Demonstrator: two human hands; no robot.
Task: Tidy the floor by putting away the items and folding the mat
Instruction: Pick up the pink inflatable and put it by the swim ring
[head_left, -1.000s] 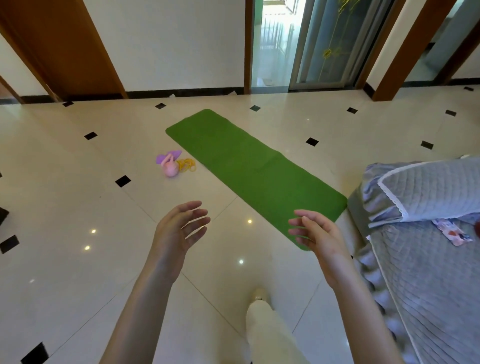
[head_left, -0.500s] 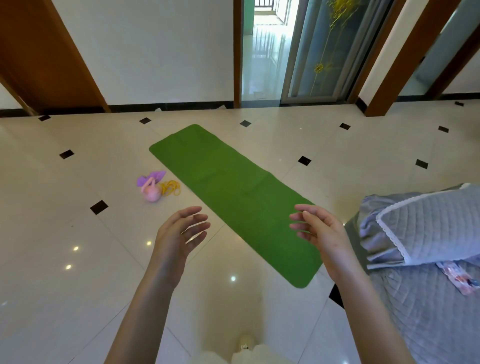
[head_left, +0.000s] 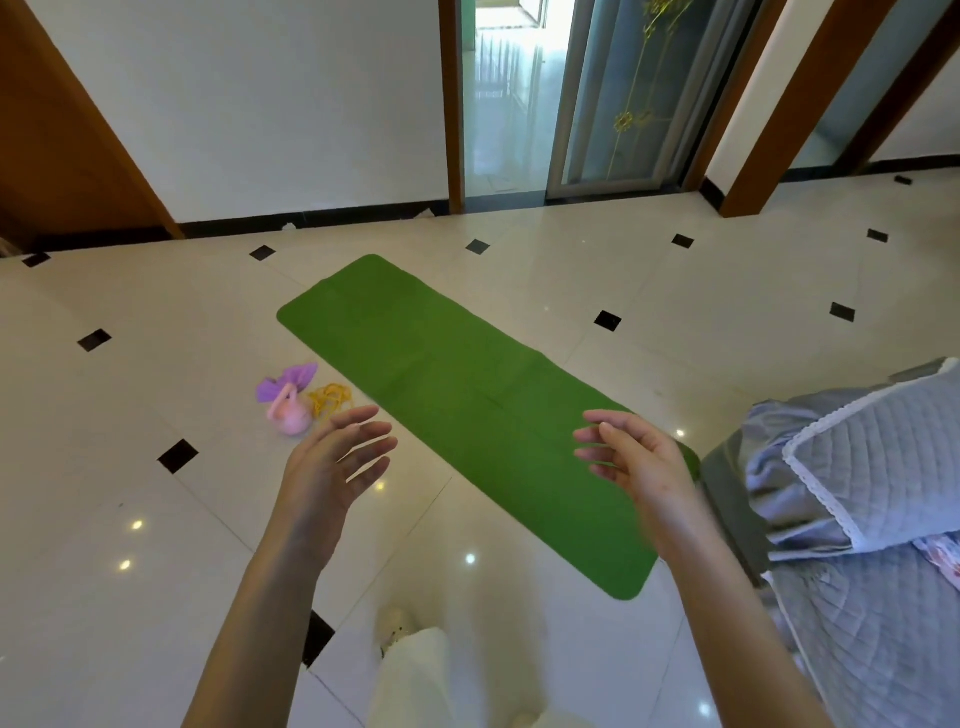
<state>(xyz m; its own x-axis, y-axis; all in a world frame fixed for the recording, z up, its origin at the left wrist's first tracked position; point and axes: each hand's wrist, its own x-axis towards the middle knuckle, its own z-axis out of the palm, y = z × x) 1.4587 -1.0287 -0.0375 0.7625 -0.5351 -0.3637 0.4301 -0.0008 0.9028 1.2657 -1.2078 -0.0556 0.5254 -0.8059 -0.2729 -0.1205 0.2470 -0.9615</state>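
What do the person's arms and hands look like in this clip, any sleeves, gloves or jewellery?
Both forearms are bare as far as the frame shows: no sleeves, gloves, watch or bracelets. The left hand and right hand show no rings that I can make out. Below, a cream trouser leg and a pale shoe show.

Glossy floor tiles (head_left: 597, 270) here, polished pale stone look with small black insets, throwing back bright spots of light. On them a green mat (head_left: 467, 405), matt, finely napped like short turf or felt. Beside it a pink kettlebell (head_left: 290, 418), smooth with a soft sheen, a purple cloth (head_left: 291, 379), thin and slightly shiny, and a yellow cord (head_left: 332, 400), stringy. To the right, grey quilted bedding (head_left: 872, 597), matt stitched fabric, with a pillow (head_left: 883, 447) edged in white lace. Door frames (head_left: 457, 104) are varnished brown wood; the sliding door (head_left: 623, 93) is frosted glass in a metal-looking frame. White wall (head_left: 260, 104), matt.
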